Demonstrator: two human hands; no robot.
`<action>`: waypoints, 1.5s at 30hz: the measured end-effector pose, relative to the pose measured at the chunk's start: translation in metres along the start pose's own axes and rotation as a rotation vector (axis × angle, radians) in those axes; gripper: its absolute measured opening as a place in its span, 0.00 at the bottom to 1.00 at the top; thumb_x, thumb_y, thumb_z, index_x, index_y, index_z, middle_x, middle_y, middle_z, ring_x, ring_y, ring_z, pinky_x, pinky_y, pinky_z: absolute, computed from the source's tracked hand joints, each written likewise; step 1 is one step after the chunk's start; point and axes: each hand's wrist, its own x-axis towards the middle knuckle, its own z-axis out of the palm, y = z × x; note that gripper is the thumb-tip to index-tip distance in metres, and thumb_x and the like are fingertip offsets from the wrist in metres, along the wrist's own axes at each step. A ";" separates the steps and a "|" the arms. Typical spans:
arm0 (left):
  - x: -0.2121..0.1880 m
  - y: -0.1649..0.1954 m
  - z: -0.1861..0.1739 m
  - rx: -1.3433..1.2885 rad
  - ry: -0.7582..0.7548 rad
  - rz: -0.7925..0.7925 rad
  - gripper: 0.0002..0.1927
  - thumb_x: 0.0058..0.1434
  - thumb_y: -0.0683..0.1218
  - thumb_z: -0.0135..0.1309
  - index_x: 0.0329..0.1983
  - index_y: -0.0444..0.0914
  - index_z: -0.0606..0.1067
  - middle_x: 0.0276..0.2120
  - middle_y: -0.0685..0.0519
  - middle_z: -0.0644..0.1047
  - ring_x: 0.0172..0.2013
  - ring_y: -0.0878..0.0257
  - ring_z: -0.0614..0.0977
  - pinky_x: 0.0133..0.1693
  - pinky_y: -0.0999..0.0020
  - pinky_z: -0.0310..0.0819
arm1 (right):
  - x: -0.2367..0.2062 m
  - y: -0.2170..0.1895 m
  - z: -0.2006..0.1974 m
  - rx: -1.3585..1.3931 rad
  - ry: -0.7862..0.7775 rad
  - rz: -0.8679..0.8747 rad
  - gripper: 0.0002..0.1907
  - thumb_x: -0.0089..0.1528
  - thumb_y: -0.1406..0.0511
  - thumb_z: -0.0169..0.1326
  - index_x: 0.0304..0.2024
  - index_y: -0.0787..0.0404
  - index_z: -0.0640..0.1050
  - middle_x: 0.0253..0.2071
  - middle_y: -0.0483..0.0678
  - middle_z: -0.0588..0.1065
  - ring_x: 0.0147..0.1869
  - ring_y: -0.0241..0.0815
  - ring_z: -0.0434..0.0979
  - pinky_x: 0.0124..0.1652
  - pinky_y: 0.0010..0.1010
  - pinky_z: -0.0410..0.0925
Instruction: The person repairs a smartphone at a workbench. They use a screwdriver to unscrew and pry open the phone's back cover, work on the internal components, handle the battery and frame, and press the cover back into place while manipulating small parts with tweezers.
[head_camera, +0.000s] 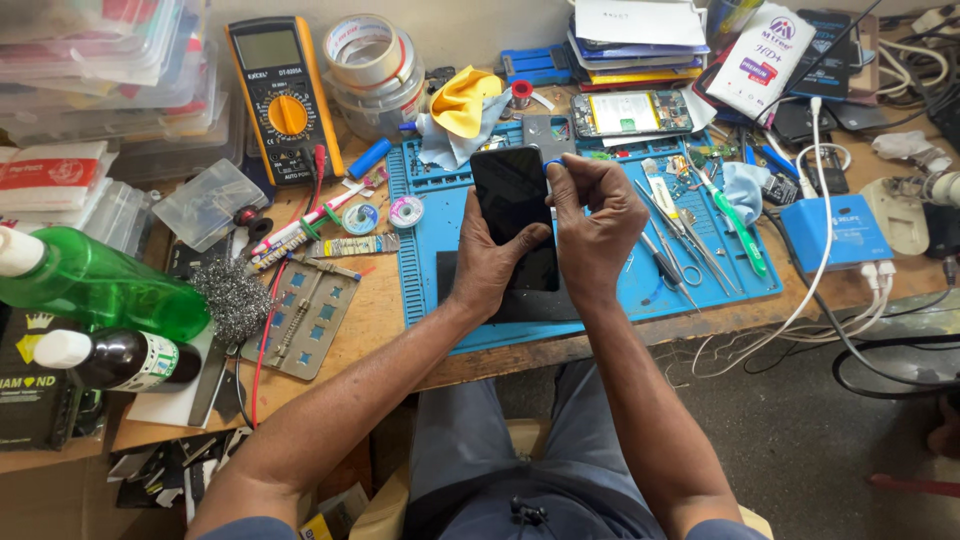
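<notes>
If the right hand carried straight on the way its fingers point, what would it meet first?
The right hand points up and away across the blue mat. Past the black phone it grips, the grey metal plate seems first, though depth is unclear.

Both hands, left hand (487, 265) and right hand (592, 225), hold a black phone (512, 205).

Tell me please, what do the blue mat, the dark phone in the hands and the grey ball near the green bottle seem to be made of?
Blue mat: probably silicone or rubber, matte, with moulded compartments.
Phone: front looks like glossy black glass that reflects light; both hands, left and right, hold it.
Grey ball: probably steel wool, a tangle of thin shiny wires.
Green bottle: apparently translucent plastic.
</notes>
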 end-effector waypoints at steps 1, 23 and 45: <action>0.000 0.000 0.000 0.031 0.000 0.024 0.36 0.58 0.41 0.68 0.66 0.39 0.62 0.55 0.55 0.75 0.55 0.67 0.78 0.58 0.69 0.77 | 0.003 -0.001 0.001 -0.012 0.009 -0.005 0.06 0.68 0.70 0.63 0.44 0.66 0.79 0.33 0.43 0.78 0.34 0.27 0.77 0.34 0.19 0.68; -0.006 -0.002 0.000 0.436 -0.190 0.115 0.32 0.58 0.50 0.69 0.58 0.44 0.63 0.44 0.58 0.79 0.46 0.68 0.84 0.47 0.71 0.86 | 0.003 -0.022 -0.060 0.024 -0.094 0.044 0.07 0.67 0.74 0.61 0.48 0.68 0.79 0.41 0.51 0.82 0.46 0.38 0.86 0.45 0.26 0.80; -0.011 -0.001 0.003 0.608 -0.237 0.291 0.32 0.59 0.49 0.70 0.55 0.41 0.60 0.41 0.52 0.79 0.43 0.62 0.86 0.42 0.66 0.84 | 0.013 -0.049 -0.082 -0.423 -0.287 -0.347 0.07 0.66 0.76 0.63 0.45 0.63 0.82 0.42 0.50 0.83 0.48 0.40 0.86 0.45 0.29 0.77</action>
